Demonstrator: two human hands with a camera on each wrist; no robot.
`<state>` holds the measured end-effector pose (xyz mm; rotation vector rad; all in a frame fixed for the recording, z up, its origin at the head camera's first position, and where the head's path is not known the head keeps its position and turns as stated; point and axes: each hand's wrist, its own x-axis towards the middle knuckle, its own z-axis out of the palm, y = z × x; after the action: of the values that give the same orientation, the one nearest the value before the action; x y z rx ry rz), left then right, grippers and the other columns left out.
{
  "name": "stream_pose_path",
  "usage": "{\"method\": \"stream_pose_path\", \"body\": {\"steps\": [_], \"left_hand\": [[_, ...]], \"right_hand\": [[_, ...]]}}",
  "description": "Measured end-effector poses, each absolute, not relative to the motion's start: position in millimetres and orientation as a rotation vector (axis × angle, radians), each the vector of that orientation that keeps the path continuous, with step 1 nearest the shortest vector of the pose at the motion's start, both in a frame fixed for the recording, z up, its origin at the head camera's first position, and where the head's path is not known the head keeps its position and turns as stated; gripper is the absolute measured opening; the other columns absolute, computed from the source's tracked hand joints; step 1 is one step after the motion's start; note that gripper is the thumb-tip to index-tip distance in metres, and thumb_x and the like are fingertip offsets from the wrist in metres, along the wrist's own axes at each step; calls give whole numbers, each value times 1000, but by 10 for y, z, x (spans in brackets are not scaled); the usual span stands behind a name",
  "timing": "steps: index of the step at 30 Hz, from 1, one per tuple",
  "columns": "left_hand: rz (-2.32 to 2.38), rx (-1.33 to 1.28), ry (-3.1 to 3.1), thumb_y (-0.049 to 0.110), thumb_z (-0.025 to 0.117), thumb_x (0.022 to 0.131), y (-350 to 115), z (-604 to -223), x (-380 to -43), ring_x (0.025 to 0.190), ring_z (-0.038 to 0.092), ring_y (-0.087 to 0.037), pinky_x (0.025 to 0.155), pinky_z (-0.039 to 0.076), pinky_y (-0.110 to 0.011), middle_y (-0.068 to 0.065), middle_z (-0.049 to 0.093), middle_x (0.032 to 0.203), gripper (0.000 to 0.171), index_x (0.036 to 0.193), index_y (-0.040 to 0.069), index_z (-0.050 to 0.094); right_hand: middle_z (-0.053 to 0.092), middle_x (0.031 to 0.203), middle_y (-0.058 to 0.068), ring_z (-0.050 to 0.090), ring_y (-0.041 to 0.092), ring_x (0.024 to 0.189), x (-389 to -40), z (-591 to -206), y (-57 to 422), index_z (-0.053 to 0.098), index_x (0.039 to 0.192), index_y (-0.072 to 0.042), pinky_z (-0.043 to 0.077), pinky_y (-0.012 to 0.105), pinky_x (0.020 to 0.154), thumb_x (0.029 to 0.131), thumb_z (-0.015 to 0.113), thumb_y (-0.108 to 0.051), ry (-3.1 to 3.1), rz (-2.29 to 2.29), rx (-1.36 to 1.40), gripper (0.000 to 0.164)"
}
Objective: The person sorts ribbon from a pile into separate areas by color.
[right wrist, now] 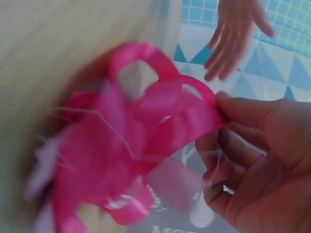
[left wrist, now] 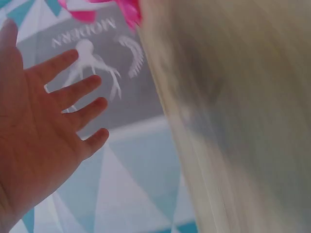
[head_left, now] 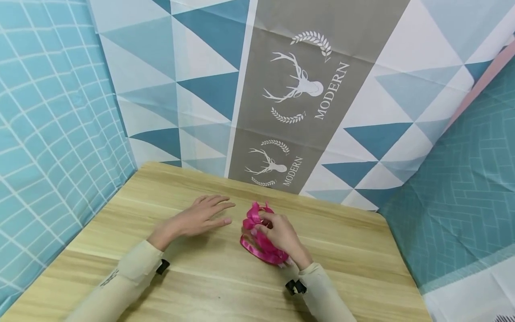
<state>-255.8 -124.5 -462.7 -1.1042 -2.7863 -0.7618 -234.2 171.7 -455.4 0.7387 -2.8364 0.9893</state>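
Bundle of glossy magenta-pink ribbon [head_left: 264, 243], gathered into loops, found at the middle of a pale wood-grain tabletop [head_left: 201, 277], in front of the right arm. One edge of the ribbon is pinched between thumb and fingers of the right hand [head_left: 281, 230]; the grip is plainly seen in the right wrist view. The remaining loops are spread out from the pinch, some rounded, some folded flat. A thin whitish thread [right wrist: 114, 130] is seen across the loops, and a translucent pale-pink piece [right wrist: 175, 182] beneath the pinched edge. Right wrist view blurred; whether the lowest loops are touching the wood cannot be told for certain.

Left hand [head_left: 203, 217] is held palm down beside the bundle, well short of contact. Fingers extended and parted, nothing grasped. A shadow is cast on the wood beneath it.

Both forearms are covered by cream sleeves [head_left: 128, 273], with small black clips [head_left: 295, 287] worn near the wrists. The table is backed by a blue, white and grey triangle-patterned sheet [head_left: 205, 58], with a taupe panel [head_left: 289, 134] printed with white stag heads. It is flanked at left by a turquoise grid-patterned sheet [head_left: 52, 89].
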Motion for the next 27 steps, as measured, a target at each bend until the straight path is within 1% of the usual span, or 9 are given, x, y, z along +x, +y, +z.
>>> {"method": "stream_pose_path", "body": {"steps": [2,5,9,12,15,17,19,23,27], "left_hand": [[-899,-1137,-2739,54,44,107,-1093,-4591,-2584,146,30,-28,115,18,-60,-5,39,158,56,154,26,46],[-1160,-1210,-2655,43,44,110,-863,-4539,-2635,142,38,-23,114,26,-54,0,46,153,46,152,25,49],[-1537,-1249,-2602,41,42,111,-654,-4500,-2708,136,47,-17,109,37,-45,4,51,148,45,153,25,46],[-1742,-1264,-2584,40,49,109,-589,-4501,-2741,129,53,-19,105,43,-45,0,57,141,46,152,23,46],[-1812,-1314,-2588,36,60,105,-582,-4490,-2756,121,58,-17,101,46,-42,3,64,130,37,139,24,60],[-1808,-1335,-2606,34,66,102,-587,-4469,-2749,114,61,-17,96,49,-40,4,68,121,26,125,24,69],[-1779,-1333,-2621,34,69,100,-596,-4433,-2737,106,63,-15,91,51,-38,5,70,112,17,113,23,73],[-1728,-1310,-2617,31,70,100,-637,-4350,-2716,93,64,-18,81,53,-38,1,72,101,14,106,20,74],[-1661,-1229,-2618,28,70,100,-731,-4285,-2705,84,62,-18,73,52,-35,0,71,94,13,104,16,73]], "right_hand": [[64,80,-6,53,8,64,-2307,-4472,1726,75,109,-12,47,28,58,94,76,-14,-2838,922,808,15],[57,71,-8,48,7,60,-2251,-4354,1738,73,99,-14,43,28,56,95,75,-15,-2841,845,867,5],[52,66,-9,46,5,56,-2190,-4228,1761,72,93,-12,41,26,53,95,75,-14,-2859,800,898,4],[56,68,-8,48,5,57,-2161,-4178,1790,73,94,-9,43,26,53,95,75,-12,-2868,823,917,3],[62,72,-6,51,6,61,-2159,-4154,1815,76,97,-7,46,27,56,95,74,-10,-2878,880,934,4],[65,75,-4,53,7,64,-2157,-4142,1840,76,99,-6,48,28,59,95,74,-10,-2889,915,928,6],[68,79,-3,56,7,68,-2159,-4125,1871,77,100,-7,50,28,63,96,74,-11,-2901,948,916,6],[69,82,-4,61,12,73,-2164,-4071,1940,77,98,-8,53,29,66,96,74,-13,-2897,1042,884,7],[68,80,-2,64,21,69,-2207,-4036,2060,77,97,-7,51,29,58,96,74,-13,-2861,1167,861,6]]}}
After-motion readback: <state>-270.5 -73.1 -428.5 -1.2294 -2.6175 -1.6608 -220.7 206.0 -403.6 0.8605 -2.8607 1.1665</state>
